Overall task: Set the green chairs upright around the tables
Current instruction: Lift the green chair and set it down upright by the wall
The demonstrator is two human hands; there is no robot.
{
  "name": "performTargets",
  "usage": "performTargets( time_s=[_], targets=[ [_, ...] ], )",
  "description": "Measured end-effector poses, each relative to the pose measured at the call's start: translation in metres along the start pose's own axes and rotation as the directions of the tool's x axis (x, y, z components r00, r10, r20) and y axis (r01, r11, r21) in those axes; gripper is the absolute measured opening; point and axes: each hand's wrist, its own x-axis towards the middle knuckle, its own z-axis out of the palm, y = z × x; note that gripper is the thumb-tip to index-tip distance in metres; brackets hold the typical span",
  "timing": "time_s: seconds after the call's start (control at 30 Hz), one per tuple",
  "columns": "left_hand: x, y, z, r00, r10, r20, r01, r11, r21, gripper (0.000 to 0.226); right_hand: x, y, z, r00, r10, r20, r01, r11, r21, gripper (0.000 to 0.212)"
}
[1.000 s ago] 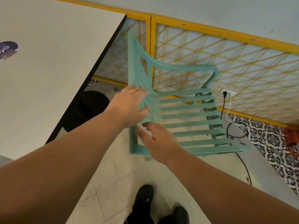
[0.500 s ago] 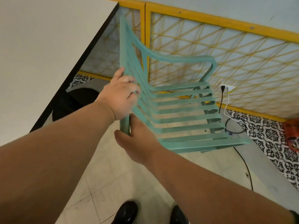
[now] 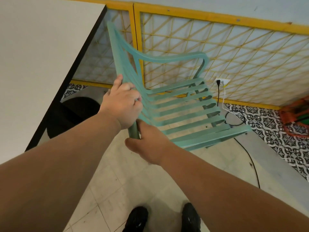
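Both hands grip one pale green slatted plastic armchair (image 3: 180,104) at its backrest: the left hand (image 3: 122,104) is curled over the backrest's slats, and the right hand (image 3: 148,146) is wrapped around the backrest's lower edge, just beneath the left. The armchair is tilted, with its backrest leaning toward the white worktop with the dark edge (image 3: 41,64) and its seat pointing away from that worktop, toward the yellow-framed lattice panel (image 3: 217,44). Whether any leg touches the tiled floor (image 3: 125,181) cannot be told; the legs are mostly hidden under the seat.

Judged from this pose, the step in hand is lowering and squaring the armchair beside the worktop. To do it well:

1. Maintain the closed two-handed grip until the armchair bears its own weight.
2. Keep the backrest clear of the worktop's edge.
3. Watch the black cable (image 3: 247,156) lying on the floor on the armchair's far side from the worktop; a leg set on it could pinch it.
4. Keep the black shoes (image 3: 137,218) back from the landing spot.
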Motion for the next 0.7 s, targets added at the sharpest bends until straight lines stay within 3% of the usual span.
performTargets(
  time_s=[0.33,0.47,0.7],
  targets=[
    [-0.038,0.053,0.033,0.999,-0.023,-0.023,0.023,1.0,0.021,0.034,-0.058,0.029,-0.034,0.997,0.056,0.047,-0.052,0.996,-0.07,0.025],
    [-0.05,0.079,0.047,1.0,-0.02,0.012,0.019,0.991,0.136,0.039,-0.081,0.042,-0.047,0.992,0.116,0.059,-0.107,0.985,-0.135,0.015],
    [-0.062,0.125,0.061,0.98,0.149,0.128,-0.184,0.925,0.332,0.06,-0.122,0.061,-0.077,0.975,0.222,0.021,-0.211,0.95,-0.23,0.021]
  ],
)
